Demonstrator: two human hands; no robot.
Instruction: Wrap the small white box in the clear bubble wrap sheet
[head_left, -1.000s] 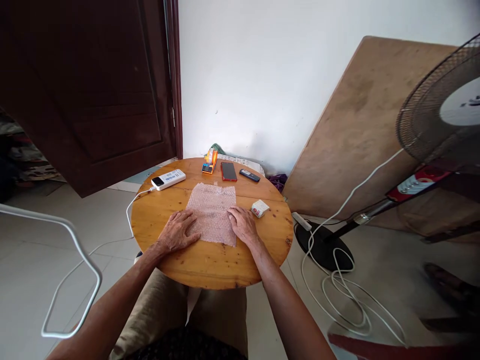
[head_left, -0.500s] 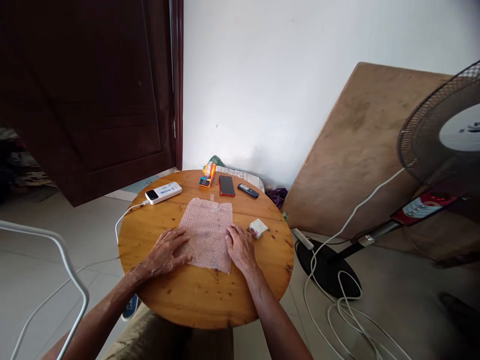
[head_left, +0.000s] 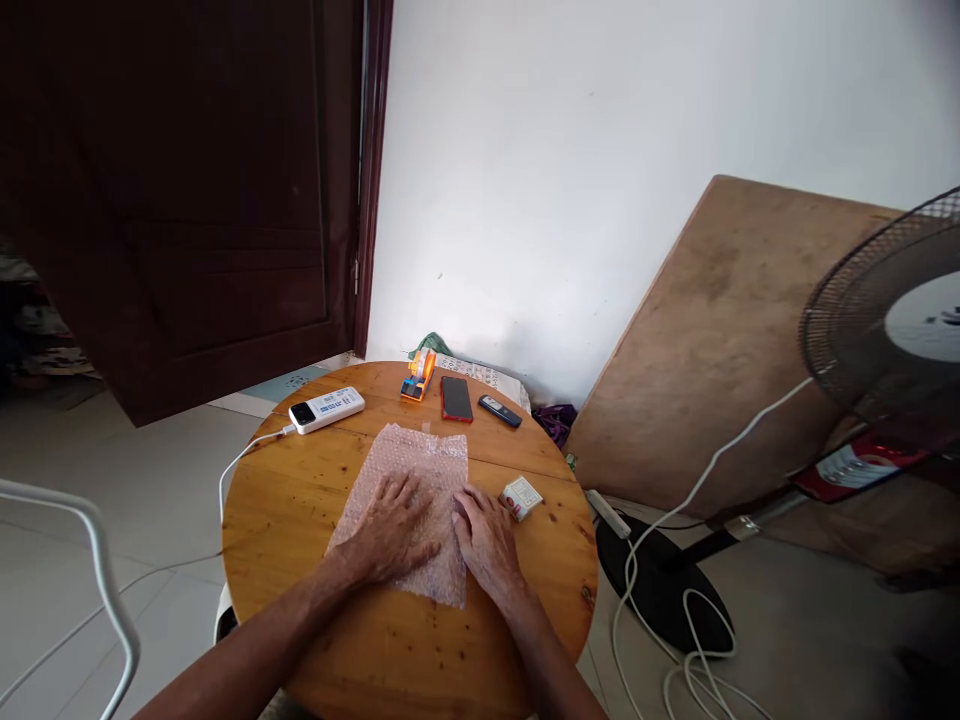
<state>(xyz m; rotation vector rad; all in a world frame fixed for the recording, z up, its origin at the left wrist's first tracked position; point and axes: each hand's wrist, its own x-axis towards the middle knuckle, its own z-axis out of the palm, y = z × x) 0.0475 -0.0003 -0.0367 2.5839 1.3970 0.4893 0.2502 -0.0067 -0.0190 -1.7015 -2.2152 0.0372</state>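
A pinkish sheet or bag of bubble wrap (head_left: 439, 465) lies flat on the round wooden table (head_left: 289, 505). On top of it my left hand (head_left: 394, 525) is spread, palm down, fingers apart. Along its right edge rests my right hand (head_left: 486, 535), fingers loosely bent and touching the wrap, not closed round anything. A small white box (head_left: 520, 497) stands just right of my right hand. Beyond the wrap's far edge are an orange tape dispenser (head_left: 418, 375), a phone with a red edge (head_left: 456, 398) and a small dark handset (head_left: 499, 410).
A white power bank (head_left: 327, 409) with a cable lies at the table's left. On the right stand a fan (head_left: 877, 300) and a leaning board (head_left: 697, 330), with loose cables (head_left: 697, 660) on the floor. A dark door (head_left: 225, 200) is at the left.
My left hand has moved right, from the wrap's left edge onto its middle. My right hand stays at the right edge. The camera view has tilted slightly upward.
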